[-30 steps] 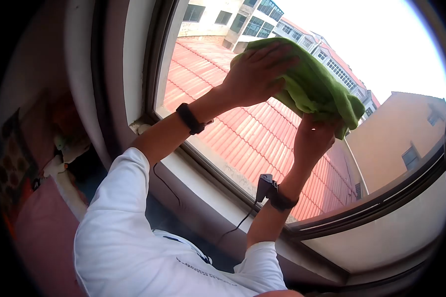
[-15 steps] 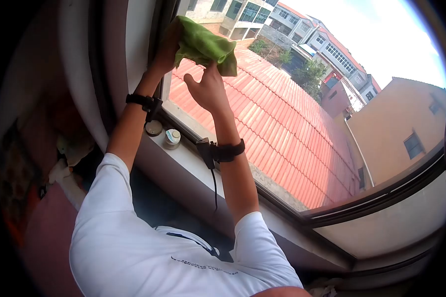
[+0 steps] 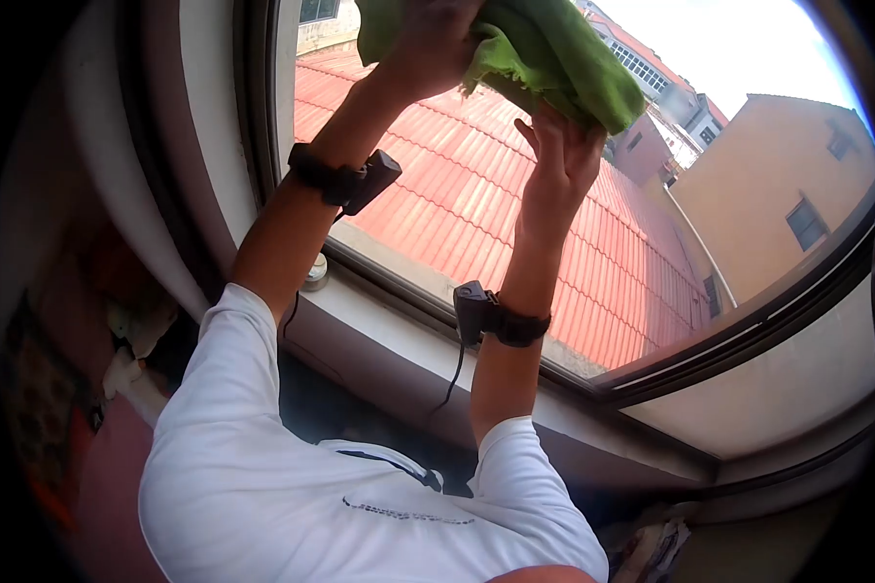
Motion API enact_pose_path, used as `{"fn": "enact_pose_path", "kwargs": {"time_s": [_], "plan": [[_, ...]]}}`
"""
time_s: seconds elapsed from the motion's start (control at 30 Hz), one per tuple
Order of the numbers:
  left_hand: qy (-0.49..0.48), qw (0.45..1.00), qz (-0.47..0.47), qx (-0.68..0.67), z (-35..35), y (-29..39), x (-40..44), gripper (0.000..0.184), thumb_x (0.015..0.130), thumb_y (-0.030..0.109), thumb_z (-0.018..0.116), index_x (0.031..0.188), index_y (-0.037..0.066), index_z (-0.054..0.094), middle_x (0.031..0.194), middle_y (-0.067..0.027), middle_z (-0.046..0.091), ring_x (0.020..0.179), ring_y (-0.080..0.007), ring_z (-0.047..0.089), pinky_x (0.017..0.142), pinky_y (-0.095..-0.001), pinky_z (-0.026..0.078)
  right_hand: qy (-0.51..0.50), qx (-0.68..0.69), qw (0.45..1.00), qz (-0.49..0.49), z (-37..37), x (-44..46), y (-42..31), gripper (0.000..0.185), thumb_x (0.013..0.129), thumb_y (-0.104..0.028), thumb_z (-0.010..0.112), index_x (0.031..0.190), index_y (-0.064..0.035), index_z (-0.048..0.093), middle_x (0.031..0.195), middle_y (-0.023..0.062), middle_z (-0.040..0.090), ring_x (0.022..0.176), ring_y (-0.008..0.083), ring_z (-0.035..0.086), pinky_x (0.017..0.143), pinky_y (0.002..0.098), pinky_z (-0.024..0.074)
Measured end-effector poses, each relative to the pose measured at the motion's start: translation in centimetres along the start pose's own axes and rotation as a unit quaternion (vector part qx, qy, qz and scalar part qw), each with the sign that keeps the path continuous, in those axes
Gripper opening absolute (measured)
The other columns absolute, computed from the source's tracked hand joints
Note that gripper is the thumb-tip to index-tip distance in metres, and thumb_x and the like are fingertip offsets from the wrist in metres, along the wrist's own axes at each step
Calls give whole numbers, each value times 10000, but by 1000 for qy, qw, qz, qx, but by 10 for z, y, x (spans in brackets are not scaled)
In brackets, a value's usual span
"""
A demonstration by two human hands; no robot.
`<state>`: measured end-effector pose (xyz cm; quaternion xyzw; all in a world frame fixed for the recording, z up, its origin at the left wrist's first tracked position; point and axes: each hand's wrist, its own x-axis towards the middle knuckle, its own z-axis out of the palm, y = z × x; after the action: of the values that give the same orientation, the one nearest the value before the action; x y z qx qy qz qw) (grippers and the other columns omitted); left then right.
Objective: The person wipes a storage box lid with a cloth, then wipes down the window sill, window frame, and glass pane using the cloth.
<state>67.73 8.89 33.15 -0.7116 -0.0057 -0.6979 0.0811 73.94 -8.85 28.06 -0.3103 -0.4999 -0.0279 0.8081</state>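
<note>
A green cloth [image 3: 564, 58] is bunched against the window pane at the top of the view. My left hand [image 3: 433, 49] grips its left part, the fingers partly cut off by the frame's top edge. My right hand [image 3: 562, 160] is lower and to the right, its fingers closed on the cloth's lower right edge, with the thumb apart. A black strap with a small box sits on each wrist. Behind the cloth and hands is the window pane [image 3: 437, 185].
The window frame [image 3: 671, 374] runs along the pane's bottom and right. On the sill [image 3: 379, 325] stands a small jar [image 3: 316, 272], partly behind my left arm. Red tiled roofs and buildings show outside. Papers or bags [image 3: 656, 544] lie at the bottom right.
Since half a second ago both hands and the cloth have moved right across the pane from the left side of the window. One second ago they were further right and lower.
</note>
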Motion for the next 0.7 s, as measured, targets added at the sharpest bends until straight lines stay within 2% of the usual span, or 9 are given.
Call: {"fn": "enact_pose_path", "kwargs": {"time_s": [0.1, 0.27, 0.4, 0.43, 0.5, 0.53, 0.6, 0.63, 0.7], "plan": [[-72, 973, 4, -217, 27, 88, 20, 574, 860, 16, 608, 1420, -17, 487, 1250, -255, 619, 1170, -375, 602, 1060, -452, 422, 78, -118, 990, -22, -63, -12, -24, 590, 903, 54, 592, 1439, -12, 356, 1209, 103, 583, 1023, 175, 609, 754, 311, 591], [-39, 985, 52, -162, 72, 186, 17, 573, 743, 110, 642, 1316, 131, 635, 1432, 3, 567, 1382, -204, 453, 1169, -424, 246, 194, -256, 947, 9, -130, -60, -48, 603, 923, 14, 604, 1456, -39, 327, 1231, 116, 559, 1086, 191, 587, 683, 291, 574], [-78, 964, 83, -240, 93, 237, -28, 572, 749, 105, 642, 1320, 146, 634, 1442, 17, 559, 1413, -187, 420, 1155, -414, 288, 240, -325, 914, 33, -193, -110, -37, 604, 958, -16, 582, 1485, -54, 290, 1383, 97, 459, 1201, 190, 526, 782, 300, 555], [-102, 959, 68, -255, 96, 246, -42, 579, 750, 93, 636, 1326, 151, 630, 1450, 23, 551, 1424, -175, 406, 1145, -420, 314, 260, -312, 914, 8, -200, -119, -30, 526, 950, 12, 571, 1431, -71, 372, 1306, 77, 553, 1056, 164, 626, 664, 253, 578], [-165, 947, 84, -261, 93, 256, -78, 597, 763, 63, 617, 1354, 145, 607, 1483, 18, 516, 1440, -184, 382, 1124, -443, 368, 202, -262, 943, 23, -226, -148, -13, 380, 960, -56, 632, 1305, -59, 473, 1201, 57, 614, 1052, 144, 631, 794, 288, 539], [-140, 922, 98, -348, 92, 264, -90, 599, 862, 24, 609, 1449, 26, 486, 1413, -244, 527, 1336, -320, 500, 1155, -423, 372, 208, -432, 877, 32, -231, -170, -3, 486, 931, -73, 671, 1360, -11, 451, 1257, 124, 550, 1098, 238, 582, 900, 341, 504], [-267, 907, 100, -309, 82, 275, -137, 523, 870, 55, 624, 1385, 29, 537, 1374, -196, 542, 1312, -327, 493, 1146, -464, 375, 76, -732, 677, -16, -242, -213, 12, 471, 852, -108, 716, 1272, 8, 537, 1257, 181, 555, 1129, 380, 550, 972, 446, 464], [-304, 887, 86, -336, 82, 276, -169, 593, 847, 56, 615, 1428, 64, 492, 1437, -160, 507, 1348, -333, 459, 1135, -462, 361, 140, -613, 776, 50, -249, -244, 29, 533, 808, -138, 740, 1278, 6, 533, 1248, 194, 554, 1145, 399, 539, 970, 464, 467], [-362, 858, 66, -359, 84, 278, -230, 646, 804, 32, 571, 1440, 115, 488, 1519, -80, 459, 1418, -308, 387, 1139, -460, 337, 144, -646, 749, 26, -259, -296, 47, 567, 788, -181, 764, 1283, -18, 538, 1217, 218, 540, 1151, 431, 507, 969, 470, 462]]}}
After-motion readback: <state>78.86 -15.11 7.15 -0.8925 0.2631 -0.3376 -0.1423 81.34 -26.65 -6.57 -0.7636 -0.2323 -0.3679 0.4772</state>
